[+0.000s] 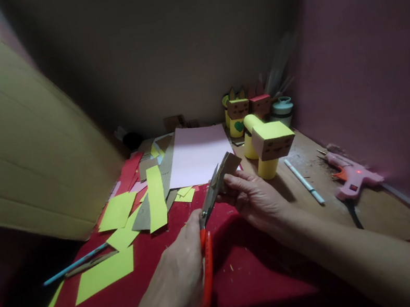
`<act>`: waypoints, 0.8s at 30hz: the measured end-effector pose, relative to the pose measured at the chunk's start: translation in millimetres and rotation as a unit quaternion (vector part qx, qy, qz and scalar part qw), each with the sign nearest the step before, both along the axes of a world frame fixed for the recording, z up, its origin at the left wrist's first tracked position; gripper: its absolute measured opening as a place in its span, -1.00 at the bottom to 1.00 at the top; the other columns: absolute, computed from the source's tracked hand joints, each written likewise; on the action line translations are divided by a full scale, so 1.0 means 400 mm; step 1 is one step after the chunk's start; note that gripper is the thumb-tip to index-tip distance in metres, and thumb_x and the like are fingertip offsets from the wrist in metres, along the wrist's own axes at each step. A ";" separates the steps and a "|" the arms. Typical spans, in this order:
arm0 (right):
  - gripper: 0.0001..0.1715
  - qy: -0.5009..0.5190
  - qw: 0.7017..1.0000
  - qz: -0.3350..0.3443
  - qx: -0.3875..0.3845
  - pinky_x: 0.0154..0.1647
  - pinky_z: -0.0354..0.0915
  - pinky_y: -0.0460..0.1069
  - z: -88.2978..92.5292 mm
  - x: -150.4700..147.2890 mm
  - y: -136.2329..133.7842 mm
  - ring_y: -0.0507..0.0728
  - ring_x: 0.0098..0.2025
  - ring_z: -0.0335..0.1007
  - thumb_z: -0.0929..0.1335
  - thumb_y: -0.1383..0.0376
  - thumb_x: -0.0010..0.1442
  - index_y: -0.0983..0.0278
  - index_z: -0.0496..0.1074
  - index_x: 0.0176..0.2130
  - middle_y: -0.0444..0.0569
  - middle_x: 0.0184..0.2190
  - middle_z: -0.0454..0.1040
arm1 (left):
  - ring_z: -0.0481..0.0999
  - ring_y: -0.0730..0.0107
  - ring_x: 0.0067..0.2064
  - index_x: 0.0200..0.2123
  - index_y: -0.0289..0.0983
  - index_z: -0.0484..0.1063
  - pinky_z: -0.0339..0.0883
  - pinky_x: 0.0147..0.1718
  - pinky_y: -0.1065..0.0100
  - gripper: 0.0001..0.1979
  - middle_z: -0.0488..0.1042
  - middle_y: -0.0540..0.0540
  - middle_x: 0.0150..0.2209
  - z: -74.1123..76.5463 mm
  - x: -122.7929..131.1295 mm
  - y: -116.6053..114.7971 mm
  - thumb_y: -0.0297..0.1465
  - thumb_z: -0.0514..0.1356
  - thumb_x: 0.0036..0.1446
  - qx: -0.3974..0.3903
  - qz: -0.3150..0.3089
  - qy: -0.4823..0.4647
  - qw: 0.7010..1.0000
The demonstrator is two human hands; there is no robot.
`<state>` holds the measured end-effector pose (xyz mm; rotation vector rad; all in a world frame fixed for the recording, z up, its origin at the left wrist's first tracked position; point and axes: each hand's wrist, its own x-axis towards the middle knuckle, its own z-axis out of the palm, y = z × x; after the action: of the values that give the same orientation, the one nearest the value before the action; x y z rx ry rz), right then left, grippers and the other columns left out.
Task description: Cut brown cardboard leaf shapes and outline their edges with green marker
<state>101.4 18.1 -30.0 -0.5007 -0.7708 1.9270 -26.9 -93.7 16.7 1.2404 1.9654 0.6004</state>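
Counter [261, 292] has a red covering and carries all the work. Toward its far side lies a pale sheet [200, 157], flat, and it is wise to let no offcut fall there.

Left hand [180, 263] is curled around the red handle of the scissors [208, 243], whose blades point forward and a little to the right. This wrist should be straight, in my opinion, because a twisted wrist makes the blades fold the material.

Beyond the right hand [254, 195] stands a yellow figure with a box head [274, 140], upright and near, so the elbow must not swing outward. Farther to the right lies the pink glue gun [354, 169], on its side, with a small red light lit; I suppose it can be hot, so the right arm does well to avoid its metal tip.

Smallest is the cardboard piece [233, 161], raised above the counter, pinched between thumb and fingers of the right hand. The blades lie along its left side; how deep they bite, I cannot tell. For a clean edge, turn the cardboard toward the blades, cut near the pivot with slow pressure, and hold the fingertips behind the cutting line.
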 end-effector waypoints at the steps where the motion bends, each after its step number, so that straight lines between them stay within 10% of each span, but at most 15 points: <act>1: -0.85 0.000 1.000 0.000 -0.001 -0.29 0.45 0.06 -0.001 0.000 0.000 0.08 -0.40 0.45 0.51 0.33 -0.06 0.27 0.57 -0.37 -0.08 -0.42 0.55 | 0.43 -0.03 0.10 0.20 -0.09 0.26 0.22 0.09 -0.04 -0.48 0.48 -0.20 0.07 0.000 0.001 -0.001 -0.09 -0.16 0.28 -0.003 0.008 -0.003 1.000; 24: -0.83 -0.005 1.000 0.002 -0.002 -0.30 0.46 0.06 -0.003 -0.003 0.003 0.08 -0.43 0.44 0.53 0.32 -0.09 0.24 0.56 -0.39 -0.10 -0.47 0.55 | 0.50 -0.03 0.00 0.19 -0.15 0.22 0.30 -0.02 0.01 -0.53 0.51 -0.25 -0.01 -0.015 -0.023 0.000 -0.24 -0.11 0.26 0.017 -0.070 0.048 0.996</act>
<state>100.1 19.3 -31.2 -0.5118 -0.7739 1.9322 -36.1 -93.7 10.6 1.4398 1.9331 0.5145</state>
